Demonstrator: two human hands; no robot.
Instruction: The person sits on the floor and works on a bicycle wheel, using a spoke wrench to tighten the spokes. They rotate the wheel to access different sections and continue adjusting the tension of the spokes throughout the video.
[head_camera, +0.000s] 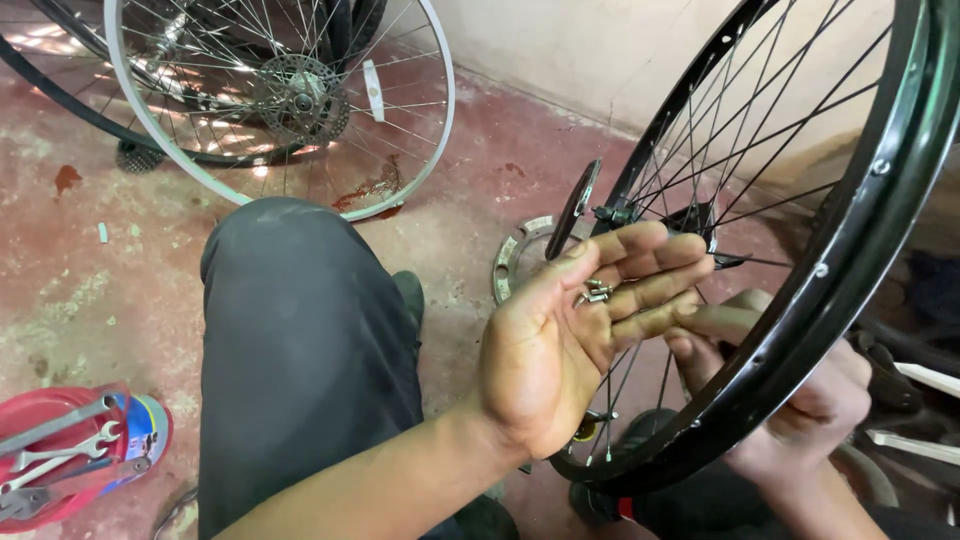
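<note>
My left hand (575, 330) is raised palm up in the middle of the view. Several small silver spoke nipples (594, 293) lie on its fingers, with the thumb beside them. Just behind it stands a black bicycle rim (850, 250) with thin black spokes and a hub (610, 213) with a disc. My right hand (800, 390) is below and behind the rim at the lower right, fingers curled against the rim's inner side; whether it holds anything small is hidden. My knee in dark trousers (300, 340) is at the lower centre.
A silver spoked wheel (300, 100) with a sprocket leans at the top left over a black tyre. A red tray (60, 450) with spanners lies at the lower left. A toothed metal ring (515, 255) rests on the red concrete floor. A pale wall is at the back.
</note>
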